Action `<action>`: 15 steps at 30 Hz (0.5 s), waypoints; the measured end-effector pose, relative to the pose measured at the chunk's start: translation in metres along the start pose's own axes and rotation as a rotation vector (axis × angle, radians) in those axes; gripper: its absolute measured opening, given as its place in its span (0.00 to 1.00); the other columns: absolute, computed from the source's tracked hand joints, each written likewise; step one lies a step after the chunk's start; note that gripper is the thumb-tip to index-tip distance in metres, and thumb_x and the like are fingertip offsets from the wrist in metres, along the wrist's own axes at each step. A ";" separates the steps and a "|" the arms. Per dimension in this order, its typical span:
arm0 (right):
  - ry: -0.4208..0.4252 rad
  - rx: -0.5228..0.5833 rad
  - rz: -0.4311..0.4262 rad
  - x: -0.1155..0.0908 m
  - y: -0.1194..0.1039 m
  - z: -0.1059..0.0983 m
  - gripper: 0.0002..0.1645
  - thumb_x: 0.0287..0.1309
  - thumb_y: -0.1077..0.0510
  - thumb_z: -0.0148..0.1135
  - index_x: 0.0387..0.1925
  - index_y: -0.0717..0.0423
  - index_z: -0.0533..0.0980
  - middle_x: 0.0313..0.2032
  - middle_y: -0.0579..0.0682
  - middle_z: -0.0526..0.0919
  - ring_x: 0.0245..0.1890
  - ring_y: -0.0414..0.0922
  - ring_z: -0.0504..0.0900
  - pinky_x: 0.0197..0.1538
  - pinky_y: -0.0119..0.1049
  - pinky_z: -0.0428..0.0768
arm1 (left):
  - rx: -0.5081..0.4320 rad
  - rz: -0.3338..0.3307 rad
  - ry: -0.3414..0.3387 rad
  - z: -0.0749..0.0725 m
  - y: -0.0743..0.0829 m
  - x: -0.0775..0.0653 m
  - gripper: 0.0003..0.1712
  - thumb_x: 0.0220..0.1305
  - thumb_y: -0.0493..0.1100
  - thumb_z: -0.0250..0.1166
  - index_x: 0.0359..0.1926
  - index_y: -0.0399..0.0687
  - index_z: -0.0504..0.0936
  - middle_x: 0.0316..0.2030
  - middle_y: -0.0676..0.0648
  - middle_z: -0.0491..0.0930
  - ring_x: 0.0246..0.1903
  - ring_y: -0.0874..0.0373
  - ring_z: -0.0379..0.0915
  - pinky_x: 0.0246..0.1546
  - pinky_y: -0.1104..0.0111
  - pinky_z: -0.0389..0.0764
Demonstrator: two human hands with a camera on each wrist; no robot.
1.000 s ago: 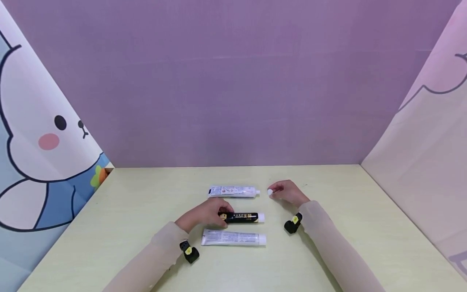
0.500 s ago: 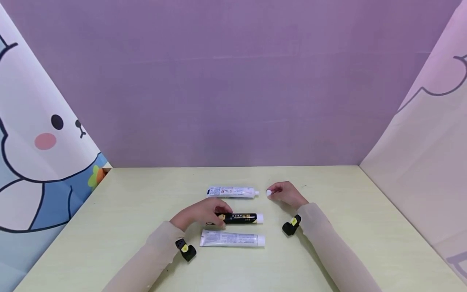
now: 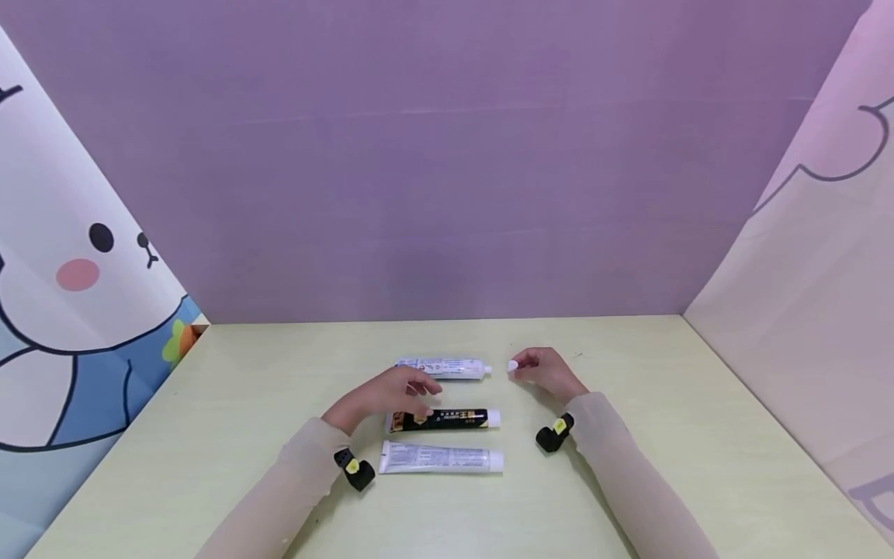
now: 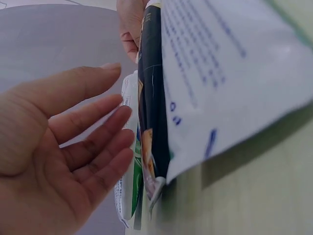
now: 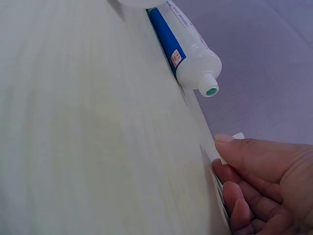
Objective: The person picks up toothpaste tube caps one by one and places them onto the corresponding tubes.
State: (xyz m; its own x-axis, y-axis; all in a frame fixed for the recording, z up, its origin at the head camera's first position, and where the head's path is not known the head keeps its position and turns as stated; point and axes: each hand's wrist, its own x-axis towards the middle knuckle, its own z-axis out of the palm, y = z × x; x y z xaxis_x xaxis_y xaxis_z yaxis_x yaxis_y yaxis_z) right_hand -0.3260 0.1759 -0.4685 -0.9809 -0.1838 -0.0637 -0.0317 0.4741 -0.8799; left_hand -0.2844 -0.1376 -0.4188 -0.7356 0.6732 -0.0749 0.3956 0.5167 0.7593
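Three toothpaste tubes lie in a row on the table. My left hand (image 3: 393,390) is over the black tube (image 3: 457,419), its fingers spread and holding nothing; in the left wrist view the fingers (image 4: 93,147) are apart from the tubes. The far white tube (image 3: 447,368) has no cap, and its bare nozzle (image 5: 209,87) shows a green opening in the right wrist view. Thumb and fingers of my right hand (image 3: 548,371) pinch a small white cap (image 3: 513,365), just right of that nozzle. The near white tube (image 3: 436,459) wears its cap.
The pale table (image 3: 628,466) runs back to a purple panel (image 3: 447,194). Printed cartoon panels (image 3: 77,310) flank it on both sides. Each wrist carries a black camera (image 3: 554,436).
My left hand has let go of the black tube, lifted and shifted toward the far white tube. The right hand stays nearly in place, still pinching the cap.
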 end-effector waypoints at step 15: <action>0.018 0.027 -0.049 -0.001 0.004 0.000 0.09 0.50 0.61 0.68 0.34 0.58 0.78 0.32 0.48 0.82 0.33 0.42 0.77 0.41 0.33 0.73 | -0.079 0.125 0.129 -0.009 -0.015 0.016 0.17 0.58 0.34 0.65 0.49 0.32 0.78 0.46 0.36 0.79 0.48 0.42 0.73 0.52 0.54 0.72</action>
State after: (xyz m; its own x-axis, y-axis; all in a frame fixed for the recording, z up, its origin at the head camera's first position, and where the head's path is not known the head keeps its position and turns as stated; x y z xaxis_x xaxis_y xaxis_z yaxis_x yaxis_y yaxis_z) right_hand -0.3248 0.1785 -0.4721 -0.9817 -0.1902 -0.0118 -0.0748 0.4416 -0.8941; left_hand -0.3075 -0.1391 -0.4252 -0.7499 0.6536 0.1024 0.4475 0.3871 0.8061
